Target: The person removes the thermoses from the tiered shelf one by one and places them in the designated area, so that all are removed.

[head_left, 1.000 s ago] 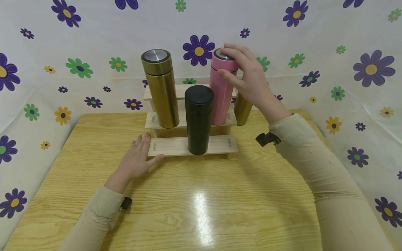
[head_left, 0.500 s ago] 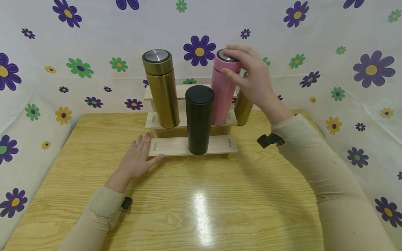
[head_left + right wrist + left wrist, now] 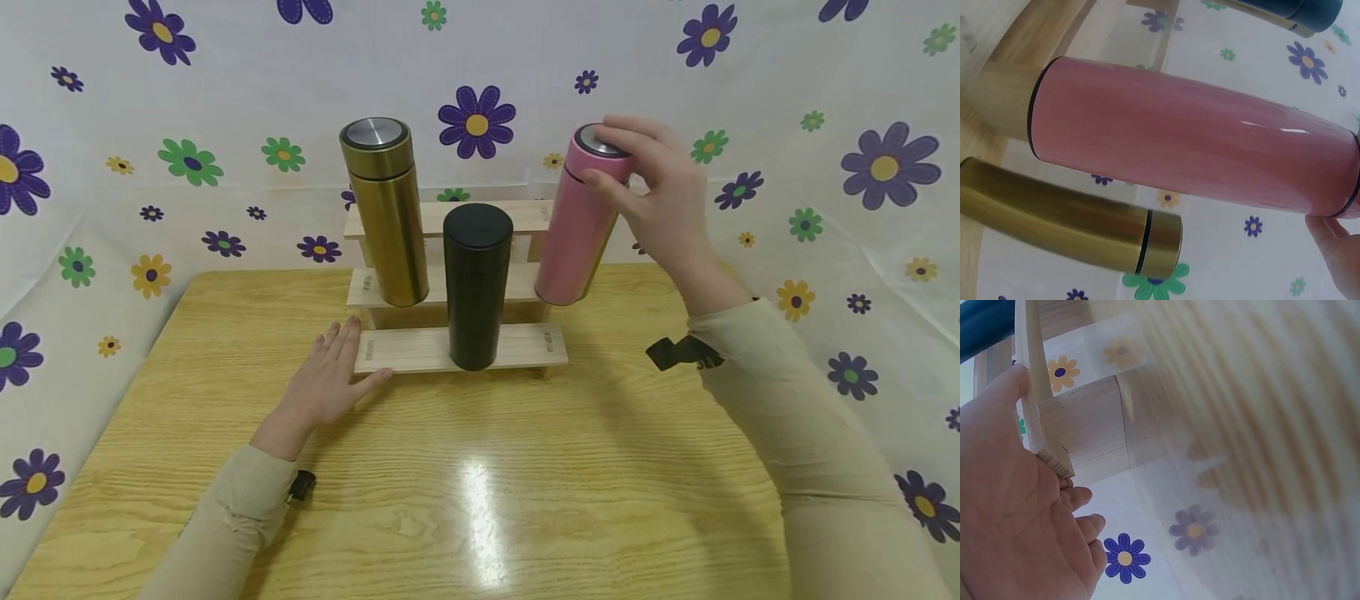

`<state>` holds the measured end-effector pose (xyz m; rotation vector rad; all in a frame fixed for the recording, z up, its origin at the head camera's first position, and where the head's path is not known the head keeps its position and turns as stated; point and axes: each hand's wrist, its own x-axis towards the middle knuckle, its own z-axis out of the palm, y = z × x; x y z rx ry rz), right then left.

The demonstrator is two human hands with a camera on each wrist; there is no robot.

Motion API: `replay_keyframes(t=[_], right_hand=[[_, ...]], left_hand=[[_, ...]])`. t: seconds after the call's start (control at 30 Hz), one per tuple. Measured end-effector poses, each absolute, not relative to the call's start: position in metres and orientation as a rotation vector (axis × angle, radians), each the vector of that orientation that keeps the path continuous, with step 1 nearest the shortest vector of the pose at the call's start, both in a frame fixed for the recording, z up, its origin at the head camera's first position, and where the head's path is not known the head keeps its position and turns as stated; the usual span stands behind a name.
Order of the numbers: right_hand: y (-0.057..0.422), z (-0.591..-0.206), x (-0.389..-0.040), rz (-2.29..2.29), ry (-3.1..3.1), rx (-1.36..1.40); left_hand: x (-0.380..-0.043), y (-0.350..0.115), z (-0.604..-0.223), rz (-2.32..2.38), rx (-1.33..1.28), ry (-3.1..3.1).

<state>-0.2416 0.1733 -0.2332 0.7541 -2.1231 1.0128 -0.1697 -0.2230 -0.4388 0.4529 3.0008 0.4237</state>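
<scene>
My right hand [image 3: 663, 200] grips a pink thermos [image 3: 573, 225] by its lid, thumb at the front and fingers over the steel top. The thermos tilts slightly, its base at the right end of the wooden rack's middle step. In the right wrist view the pink thermos [image 3: 1197, 137] spans the picture. My left hand [image 3: 322, 383] rests at the left end of the three-step wooden rack [image 3: 401, 350], fingers straight along the bottom step's side and thumb at its front edge. A black thermos [image 3: 476, 292] stands on the bottom step, a gold thermos [image 3: 390, 225] on the middle step.
Another gold thermos [image 3: 1072, 215] stands on the table to the rack's right, mostly hidden behind the pink one in the head view. The wood-grain table [image 3: 390, 492] extends toward me. A flower-print cloth [image 3: 247, 75] hangs behind and at both sides.
My right hand has carried the pink thermos rightward from the middle step's right part to its right end, now covering the second gold thermos. My left hand stays put.
</scene>
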Motion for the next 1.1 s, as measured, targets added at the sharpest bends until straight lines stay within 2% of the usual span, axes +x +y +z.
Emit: replay_keyframes(t=[0.43, 0.67, 1.1], right_hand=[[0.221, -0.241, -0.233, 0.969, -2.022, 0.685], [0.240, -0.250, -0.233, 0.968, -2.135, 0.469], [0.266, -0.277, -0.247, 0.946, -2.272, 0.241]], left_hand=[[-0.170, -0.223, -0.438, 0.426, 0.458, 3.001], [-0.170, -0.223, -0.438, 0.429, 0.450, 2.998], [-0.170, -0.223, -0.441, 0.440, 0.451, 2.997]])
